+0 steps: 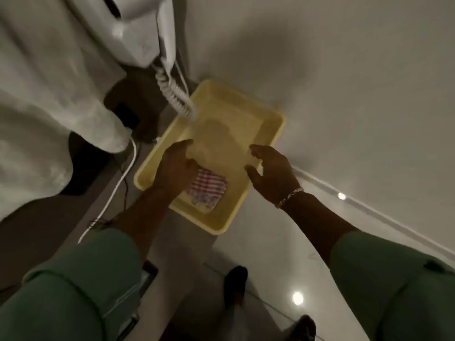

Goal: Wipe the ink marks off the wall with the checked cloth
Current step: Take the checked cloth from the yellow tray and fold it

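Observation:
The red-and-white checked cloth (210, 189) lies folded in a shallow yellow tray (268, 148) on the floor against the pale wall (344, 82). My left hand (173, 168) is over the cloth's left edge with its fingers spread; it covers that part of the cloth, and no closed grip shows. My right hand (270, 173), with a bracelet at the wrist, hovers open over the tray's right rim and holds nothing. I see no ink marks on the stretch of wall in view.
A white wall-mounted dryer (138, 28) hangs at the upper left, its coiled cord (176, 94) dangling into the tray's far corner. A white fabric (49, 107) hangs at left, with a white cable (115, 190) on the floor beside it. My dark shoes (235, 284) stand on glossy tiles below.

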